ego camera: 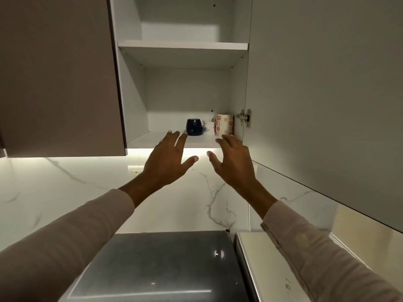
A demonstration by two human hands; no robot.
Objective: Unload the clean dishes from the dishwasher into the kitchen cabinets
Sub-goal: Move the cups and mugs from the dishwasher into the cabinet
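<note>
An open wall cabinet is in front of me, and its lower shelf [152,139] holds three cups at the back right: a dark blue round mug [194,127], a small white cup with a blue flower [208,127] and a tall white cup with red flowers [224,124]. My left hand [168,160] is raised just below the shelf's front edge, fingers spread, holding nothing. My right hand [232,162] is beside it, also spread and empty, its fingertips close to the flowered cup. The upper shelf [183,45] shows nothing on it from this angle.
The cabinet door [327,83] stands open on the right, its hinge [246,118] beside the cups. A closed brown cabinet [58,73] hangs at the left. Below are a lit marble backsplash [65,192], a dark appliance top [165,264] and a white counter [261,253].
</note>
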